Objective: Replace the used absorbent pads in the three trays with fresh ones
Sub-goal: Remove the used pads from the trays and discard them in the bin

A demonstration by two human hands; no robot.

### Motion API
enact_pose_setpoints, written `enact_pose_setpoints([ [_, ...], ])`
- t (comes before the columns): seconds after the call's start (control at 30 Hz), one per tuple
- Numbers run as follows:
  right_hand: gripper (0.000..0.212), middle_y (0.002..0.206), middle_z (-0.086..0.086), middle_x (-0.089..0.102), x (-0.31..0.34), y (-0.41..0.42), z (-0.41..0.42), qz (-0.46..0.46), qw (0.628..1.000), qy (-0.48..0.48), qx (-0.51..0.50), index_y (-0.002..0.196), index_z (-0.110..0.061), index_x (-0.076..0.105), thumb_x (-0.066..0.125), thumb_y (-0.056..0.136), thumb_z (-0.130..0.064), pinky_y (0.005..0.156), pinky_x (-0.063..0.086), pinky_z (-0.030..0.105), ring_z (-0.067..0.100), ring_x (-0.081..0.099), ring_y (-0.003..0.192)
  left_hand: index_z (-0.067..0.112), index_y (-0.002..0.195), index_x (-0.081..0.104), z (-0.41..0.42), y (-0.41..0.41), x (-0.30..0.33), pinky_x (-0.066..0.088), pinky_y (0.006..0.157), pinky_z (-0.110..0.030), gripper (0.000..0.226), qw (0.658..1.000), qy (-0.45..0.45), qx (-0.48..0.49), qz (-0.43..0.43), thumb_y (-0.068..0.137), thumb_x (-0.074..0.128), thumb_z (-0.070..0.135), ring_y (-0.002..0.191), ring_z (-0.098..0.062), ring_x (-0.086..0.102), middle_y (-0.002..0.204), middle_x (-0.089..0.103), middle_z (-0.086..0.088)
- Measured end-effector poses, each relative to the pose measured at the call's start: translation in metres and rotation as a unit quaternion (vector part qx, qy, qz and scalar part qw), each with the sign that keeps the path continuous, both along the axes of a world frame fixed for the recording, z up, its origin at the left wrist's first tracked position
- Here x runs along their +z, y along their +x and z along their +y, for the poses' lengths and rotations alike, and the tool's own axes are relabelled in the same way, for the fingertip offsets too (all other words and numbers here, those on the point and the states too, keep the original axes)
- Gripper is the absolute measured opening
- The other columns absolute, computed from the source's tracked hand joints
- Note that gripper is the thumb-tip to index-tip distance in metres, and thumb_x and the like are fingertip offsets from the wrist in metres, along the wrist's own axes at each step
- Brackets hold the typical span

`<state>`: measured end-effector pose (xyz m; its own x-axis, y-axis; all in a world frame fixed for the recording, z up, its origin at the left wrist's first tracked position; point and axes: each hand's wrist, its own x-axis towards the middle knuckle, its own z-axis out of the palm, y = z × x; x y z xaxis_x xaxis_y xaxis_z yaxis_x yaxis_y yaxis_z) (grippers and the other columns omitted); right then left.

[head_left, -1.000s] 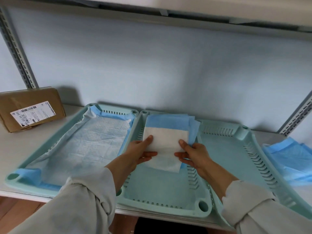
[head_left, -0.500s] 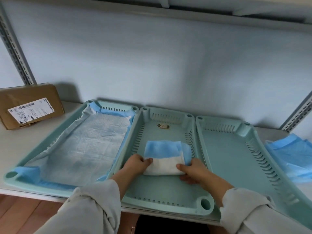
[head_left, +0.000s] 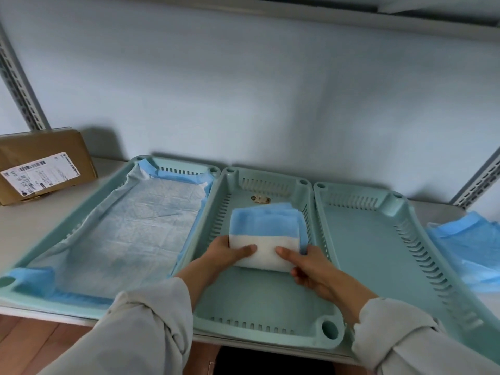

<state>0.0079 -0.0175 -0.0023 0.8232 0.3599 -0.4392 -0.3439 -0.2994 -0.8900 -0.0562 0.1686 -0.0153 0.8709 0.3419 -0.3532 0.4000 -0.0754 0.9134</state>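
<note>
We see a brown cardboard box (head_left: 44, 165), then a green plastic tray (head_left: 173, 169) lined with a flat pad (head_left: 135, 226). In the middle green tray (head_left: 270, 307), our left hand (head_left: 227, 253) and right hand (head_left: 311, 266) grip a folded blue-and-white pad (head_left: 266, 236). The right green tray (head_left: 378, 253) is bare, with crumpled blue pads (head_left: 465, 244) beside it.

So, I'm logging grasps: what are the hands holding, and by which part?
Both hands, left and right, hold the folded pad by its white near end, thumbs on top.

Right tray (head_left: 378, 255) floor bare — open from above (slotted walls); shelf (head_left: 351, 14) overhead.
</note>
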Motion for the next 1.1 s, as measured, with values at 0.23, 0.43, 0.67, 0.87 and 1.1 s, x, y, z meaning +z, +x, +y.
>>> enact_pose_setpoints([
  [0.23,0.040,0.104,0.010,0.070,-0.007,-0.015,0.003,0.065,0.981,-0.103,0.149,0.120,-0.020,0.049,0.069,0.086,-0.023,0.063,0.060,0.029,0.018,0.073,0.075,0.010,0.132,0.053,-0.005,-0.004,-0.004,0.040,0.095,-0.024,0.053,0.962,0.175,-0.175,0.113,0.084,0.069,0.025,0.119,-0.020,0.054,0.130,0.057,-0.006],
  [0.43,0.035,0.095,0.006,0.069,0.003,-0.007,-0.002,-0.046,0.993,-0.089,0.057,0.115,-0.018,0.051,0.067,0.087,-0.031,0.056,0.057,0.027,0.019,0.073,0.072,0.006,0.126,0.057,0.004,-0.003,0.000,0.045,0.100,-0.031,0.045,0.980,0.137,-0.138,0.050,0.086,0.067,0.024,0.111,-0.022,0.058,0.125,0.060,-0.009],
  [0.67,0.059,0.106,0.004,0.063,-0.010,-0.009,-0.003,-0.233,0.897,-0.367,0.081,0.129,-0.016,0.037,0.062,0.081,-0.039,0.080,0.055,0.037,0.025,0.068,0.076,0.020,0.129,0.041,-0.009,-0.006,-0.005,0.046,0.096,-0.037,0.052,0.916,0.382,-0.078,0.095,0.085,0.065,0.033,0.116,-0.023,0.054,0.125,0.056,-0.005],
  [0.87,0.101,0.147,0.013,0.035,-0.012,-0.004,0.003,-0.309,0.844,-0.424,0.106,0.152,-0.022,-0.006,0.067,0.084,-0.037,0.094,0.045,0.035,0.027,0.053,0.121,0.025,0.147,0.027,-0.030,0.004,0.001,0.019,0.116,-0.030,0.058,0.766,0.558,-0.314,-0.062,0.095,0.049,0.014,0.146,-0.017,0.016,0.158,0.019,0.003],
  [1.1,0.062,0.149,0.000,0.039,-0.009,-0.002,0.012,-0.310,0.811,-0.341,0.359,0.145,-0.028,0.034,0.060,0.089,-0.033,0.112,0.032,0.033,0.017,0.039,0.134,0.025,0.152,0.012,-0.023,0.021,-0.011,0.010,0.121,-0.043,0.064,0.787,0.463,-0.395,0.095,0.098,0.046,0.020,0.148,-0.030,-0.005,0.161,-0.004,-0.005],
])
